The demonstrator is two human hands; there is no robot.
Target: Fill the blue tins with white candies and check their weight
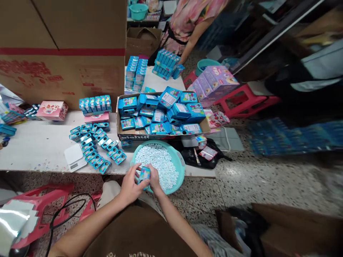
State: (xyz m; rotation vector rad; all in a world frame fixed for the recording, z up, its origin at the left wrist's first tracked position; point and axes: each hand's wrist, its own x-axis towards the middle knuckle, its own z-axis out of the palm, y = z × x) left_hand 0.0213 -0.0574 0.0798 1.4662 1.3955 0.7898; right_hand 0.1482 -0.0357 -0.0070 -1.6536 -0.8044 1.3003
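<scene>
My left hand (130, 184) and my right hand (154, 179) meet over the near rim of a teal basin (181, 167) filled with small pale-blue candies (158, 162). Both hands are closed round one small blue box (144, 174), held between them just above the candies. To the left of the basin, rows of small blue boxes (93, 146) lie flat on the white table (40, 146). Behind the basin stands an open cardboard carton (123, 135) heaped with blue boxes.
A white pocket scale (74, 157) lies near the table's front edge. Large brown cartons (61, 46) stand at the back left, a pink box (52, 110) beside them. Another person (191, 25) bends over stacked blue boxes (166, 64). Red plastic stools (241, 100) and a purple box (213, 84) stand at right.
</scene>
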